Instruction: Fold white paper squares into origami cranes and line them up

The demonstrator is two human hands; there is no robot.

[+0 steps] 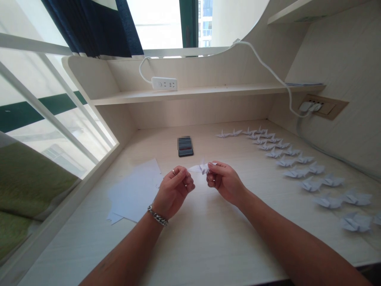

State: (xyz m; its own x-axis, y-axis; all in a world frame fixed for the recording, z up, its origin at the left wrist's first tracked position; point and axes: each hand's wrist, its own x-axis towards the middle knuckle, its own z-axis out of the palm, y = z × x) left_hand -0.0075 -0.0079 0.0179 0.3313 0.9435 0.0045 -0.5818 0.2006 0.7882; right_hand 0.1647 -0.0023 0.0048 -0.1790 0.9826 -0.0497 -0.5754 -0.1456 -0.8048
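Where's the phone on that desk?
In the head view, the phone lies on the desk, just beyond the left hand, up and right of the white paper sheets, and left of the rows of paper cranes.

Chunky silver curb-chain bracelet (158,215) on the wrist of the left hand (174,192). Thin metal ring (173,172) on one finger of that hand, second small ring (186,185) on another. Right hand (224,182) unadorned, left forearm (125,254) and right forearm (285,238) bare, sleeveless.
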